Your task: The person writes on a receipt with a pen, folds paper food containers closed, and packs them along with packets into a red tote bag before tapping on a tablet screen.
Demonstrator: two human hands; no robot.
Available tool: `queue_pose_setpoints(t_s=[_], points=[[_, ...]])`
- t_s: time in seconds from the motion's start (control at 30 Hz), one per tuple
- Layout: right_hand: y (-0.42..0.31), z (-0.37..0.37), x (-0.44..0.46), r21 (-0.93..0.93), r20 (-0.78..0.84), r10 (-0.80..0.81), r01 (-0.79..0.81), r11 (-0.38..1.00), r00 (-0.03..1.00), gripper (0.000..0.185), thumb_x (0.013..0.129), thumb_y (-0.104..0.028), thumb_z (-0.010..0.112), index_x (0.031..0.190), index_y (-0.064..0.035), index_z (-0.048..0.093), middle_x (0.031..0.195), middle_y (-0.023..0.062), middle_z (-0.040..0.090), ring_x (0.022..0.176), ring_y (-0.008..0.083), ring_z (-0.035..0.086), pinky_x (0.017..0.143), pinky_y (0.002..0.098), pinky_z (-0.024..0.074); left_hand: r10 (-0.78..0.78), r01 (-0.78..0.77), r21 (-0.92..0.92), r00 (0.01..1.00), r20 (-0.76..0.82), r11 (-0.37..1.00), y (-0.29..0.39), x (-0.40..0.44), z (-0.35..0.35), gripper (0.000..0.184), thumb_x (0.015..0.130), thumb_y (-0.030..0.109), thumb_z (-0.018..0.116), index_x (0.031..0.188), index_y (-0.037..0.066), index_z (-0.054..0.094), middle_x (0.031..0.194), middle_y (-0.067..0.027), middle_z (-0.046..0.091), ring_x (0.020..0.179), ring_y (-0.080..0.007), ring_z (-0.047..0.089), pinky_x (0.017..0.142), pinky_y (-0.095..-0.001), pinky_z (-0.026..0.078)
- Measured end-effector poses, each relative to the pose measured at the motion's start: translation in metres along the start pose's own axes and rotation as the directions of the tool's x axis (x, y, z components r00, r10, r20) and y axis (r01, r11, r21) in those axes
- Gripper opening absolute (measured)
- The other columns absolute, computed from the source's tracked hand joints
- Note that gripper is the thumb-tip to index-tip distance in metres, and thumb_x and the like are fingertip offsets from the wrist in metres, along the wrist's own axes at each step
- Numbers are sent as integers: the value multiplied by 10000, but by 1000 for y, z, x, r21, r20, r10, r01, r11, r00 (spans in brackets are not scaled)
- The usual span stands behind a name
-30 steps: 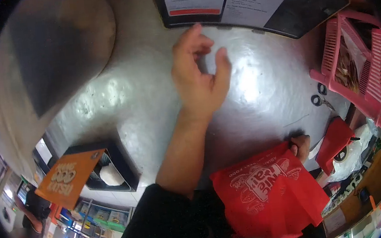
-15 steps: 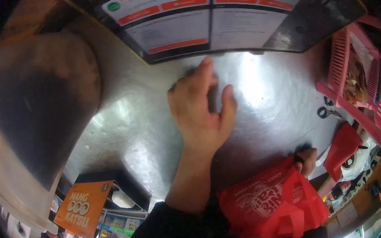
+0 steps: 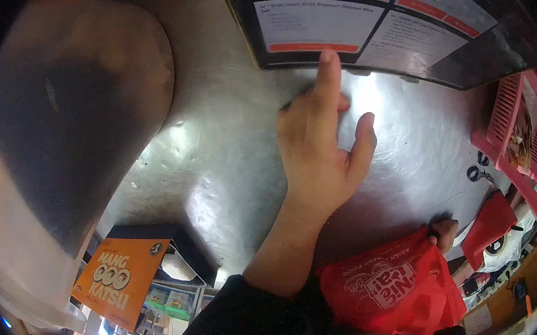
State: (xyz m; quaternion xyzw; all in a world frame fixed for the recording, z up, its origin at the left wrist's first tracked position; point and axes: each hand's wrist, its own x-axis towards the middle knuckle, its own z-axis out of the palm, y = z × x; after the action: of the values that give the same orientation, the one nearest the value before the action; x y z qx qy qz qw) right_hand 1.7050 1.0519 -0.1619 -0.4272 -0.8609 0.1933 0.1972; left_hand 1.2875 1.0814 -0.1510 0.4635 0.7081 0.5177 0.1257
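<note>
Left hand: index finger out straight, thumb spread wide, other fingers curled under. Nothing held.
Tablet screen: just beyond the left fingers. Index fingertip overlaps the lower edge of the nearer order card.
Red bar: right at the index fingertip. Can't tell if they touch; view angle hides any gap.
Change: half a second ago the index fingertip sat short of the screen, at its bottom edge; a second ago the hand was looser and blurred. Now it is over the bar, finger straighter. View has shifted too, so some screen movement is head motion.
Meaning: my read, the active work is at the screen; bag side looks parked.
Right hand: fingers curled closed on the top corner of the bag, partly in shadow. Grip unchanged.
Red tote bag: hangs from the right fingers, on the near side of them, white print facing up. Well apart from the left fingers.
Scissors: on the metal surface, beyond the right fingers and off to their right.
Pink plastic basket: past the scissors, farther from the right fingers.
Orange Mang Katsu packaging: well left of the left fingers, nearer the body.
</note>
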Motion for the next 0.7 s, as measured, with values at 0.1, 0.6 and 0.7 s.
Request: queue_pose_setpoints(t_s=[0.1, 0.6, 0.7], points=[[28, -12, -19, -42, 78, -41, 44, 998, 996, 442, 945, -468, 516, 870, -46, 626, 767, 126, 525, 731, 287, 493, 653, 422, 390, -44, 44, -36, 999, -6, 998, 0, 2, 1, 815, 782, 112, 680, 1481, -53, 293, 792, -69, 582, 694, -197, 566, 685, -360, 430], [-23, 6, 24, -21, -40, -45, 44, 999, 998, 396, 971, -393, 507, 812, -39, 587, 746, 116, 531, 671, 281, 485, 634, 412, 368, -12, 17, 101, 998, -59, 995, -3, 2, 7, 817, 750, 77, 730, 1467, -41, 356, 771, -63, 594, 659, -155, 533, 639, -272, 451], [-16, 3, 24, 14, -5, -89, 89, 996, 996, 370, 967, -366, 518, 808, -39, 583, 733, 112, 529, 656, 277, 482, 628, 410, 372, -8, 9, 6, 993, -121, 1000, -8, -3, 8, 735, 778, 78, 725, 1436, -28, 415, 784, -71, 606, 656, -147, 558, 622, -261, 464]])
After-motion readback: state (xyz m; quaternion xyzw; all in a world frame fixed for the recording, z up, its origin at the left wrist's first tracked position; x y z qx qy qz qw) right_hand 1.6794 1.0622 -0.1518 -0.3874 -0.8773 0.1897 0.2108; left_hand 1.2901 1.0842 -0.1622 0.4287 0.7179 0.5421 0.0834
